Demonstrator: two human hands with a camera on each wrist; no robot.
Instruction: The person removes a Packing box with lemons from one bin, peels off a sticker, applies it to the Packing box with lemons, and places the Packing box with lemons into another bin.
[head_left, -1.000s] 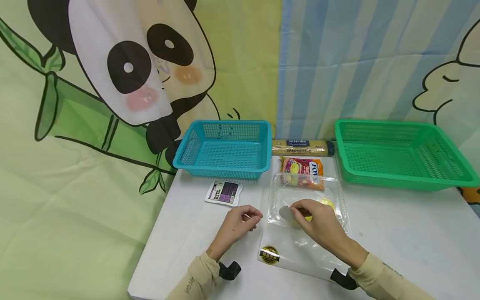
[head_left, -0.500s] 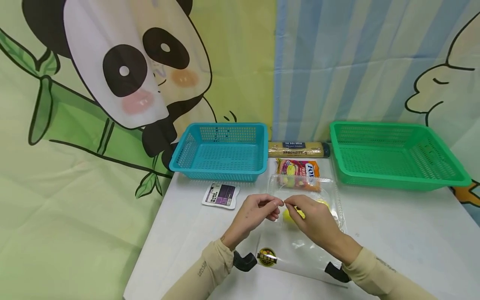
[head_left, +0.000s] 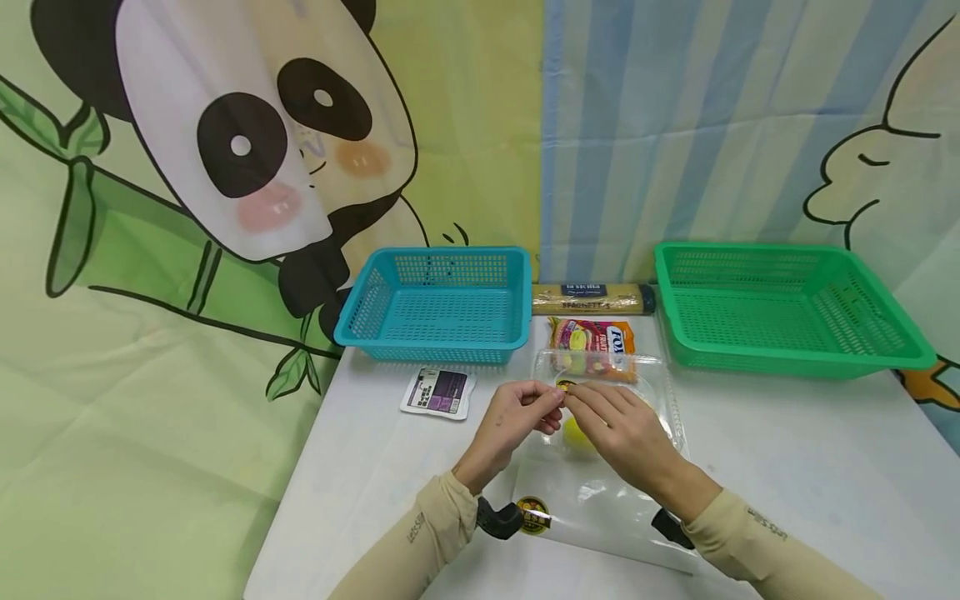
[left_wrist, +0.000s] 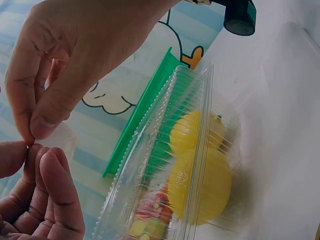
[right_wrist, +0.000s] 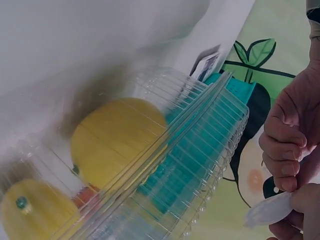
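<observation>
Both hands meet above a clear plastic clamshell box (head_left: 660, 367) that holds yellow fruits (left_wrist: 200, 185). Between their fingertips is a small round sticker (head_left: 566, 386), black and gold on the face seen from the head and whitish from the right wrist view. My left hand (head_left: 510, 425) pinches one edge of it with thumb and index finger. My right hand (head_left: 626, 433) pinches the sticker at its near edge, fingers laid together over it. The fingertips partly hide the sticker. A clear plastic sheet (head_left: 600, 517) lies in front of the box, with a matching round sticker at its left corner.
A blue basket (head_left: 435, 342) stands at the back left and a green basket (head_left: 795, 358) at the back right. Between them lie a spaghetti pack (head_left: 600, 304) and a colourful candy bag (head_left: 600, 337). A white and purple pouch (head_left: 438, 393) lies left of the hands.
My left hand has moved right and up to meet the right hand. The right hand has drawn back slightly left and up, and its fingers have straightened over the sticker, whose printed face now shows.
</observation>
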